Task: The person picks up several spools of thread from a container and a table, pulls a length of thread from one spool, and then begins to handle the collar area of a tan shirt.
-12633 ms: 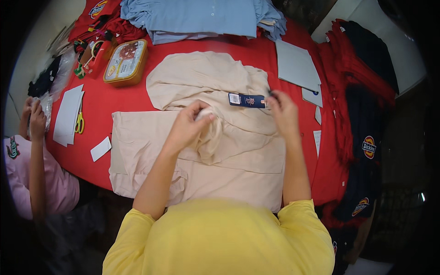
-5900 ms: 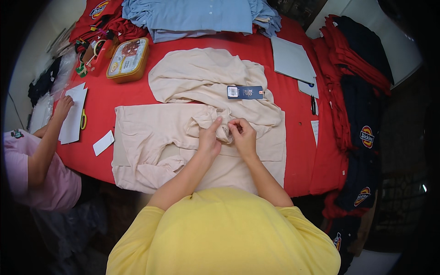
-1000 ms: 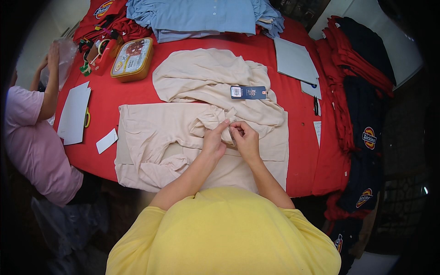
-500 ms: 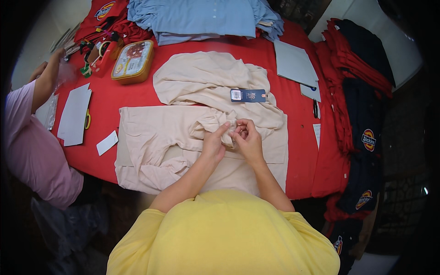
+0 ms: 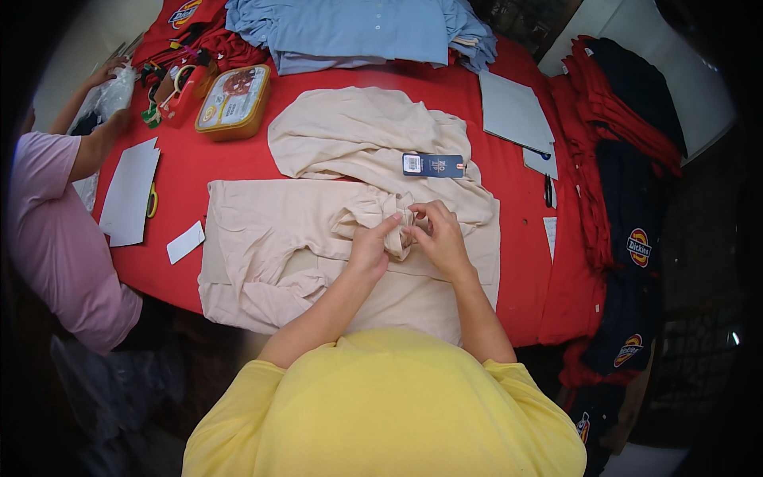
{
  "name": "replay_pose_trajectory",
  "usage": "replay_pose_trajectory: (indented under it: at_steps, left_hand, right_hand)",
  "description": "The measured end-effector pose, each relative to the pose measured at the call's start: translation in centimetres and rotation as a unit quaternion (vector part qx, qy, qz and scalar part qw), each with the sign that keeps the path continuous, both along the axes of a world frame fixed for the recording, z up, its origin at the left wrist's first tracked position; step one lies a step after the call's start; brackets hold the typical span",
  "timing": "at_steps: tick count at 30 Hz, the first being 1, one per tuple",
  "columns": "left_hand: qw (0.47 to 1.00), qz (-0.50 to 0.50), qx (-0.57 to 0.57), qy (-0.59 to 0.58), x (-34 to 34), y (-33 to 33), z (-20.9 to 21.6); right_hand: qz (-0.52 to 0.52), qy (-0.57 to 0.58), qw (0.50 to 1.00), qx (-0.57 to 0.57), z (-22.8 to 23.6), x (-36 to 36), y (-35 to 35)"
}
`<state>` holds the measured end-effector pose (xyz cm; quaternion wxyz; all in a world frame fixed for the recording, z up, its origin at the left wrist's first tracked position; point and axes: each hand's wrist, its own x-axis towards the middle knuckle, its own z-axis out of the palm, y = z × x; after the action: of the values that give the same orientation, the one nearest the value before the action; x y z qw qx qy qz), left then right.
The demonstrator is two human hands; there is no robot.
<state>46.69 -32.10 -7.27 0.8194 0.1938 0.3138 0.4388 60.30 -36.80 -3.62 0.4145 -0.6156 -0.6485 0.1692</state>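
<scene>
A cream garment (image 5: 262, 222) lies spread in front of me, and a bunched part of it rises at the middle. My left hand (image 5: 371, 248) is closed round that gathered cloth, thumb on top. On the right side of the bunch, my right hand (image 5: 442, 240) pinches the fabric's edge between thumb and fingers; the exact bit held is too small to make out. More cream cloth (image 5: 350, 119) lies loosely folded just beyond. On it rests a navy hang tag (image 5: 433, 165) with a white label.
The table has a red cover (image 5: 520, 262). Beyond the cream cloth are blue shirts (image 5: 342, 32) and a yellow-lidded tub (image 5: 233, 103). White cards (image 5: 131, 191) and yellow-handled scissors (image 5: 152, 200) lie left. A person in pink (image 5: 60, 230) handles clear plastic (image 5: 111, 95). Red and navy garments (image 5: 628, 191) line the right.
My right hand has shifted slightly right, its fingers spreading a little over the gathered cloth. My left hand keeps its grip. The other person's hands have lifted the clear plastic.
</scene>
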Motion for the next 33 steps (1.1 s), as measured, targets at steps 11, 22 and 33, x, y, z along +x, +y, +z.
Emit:
replay_pose_trajectory:
  at_steps: [11,22,33]
  left_hand:
    - [0.997,0.009,0.056,0.049,-0.3,-0.4,0.8]
    - [0.999,-0.013,0.01,0.028,-0.8,-0.3,1.4]
    - [0.999,-0.019,0.006,0.039,-0.9,-0.5,1.5]
  right_hand:
    - [0.062,0.385,0.884,-0.258,-0.7,2.3,4.0]
    - [0.083,0.451,0.866,-0.199,6.6,5.5,12.0]
    - [0.041,0.332,0.942,0.01,13.2,8.7,16.8]
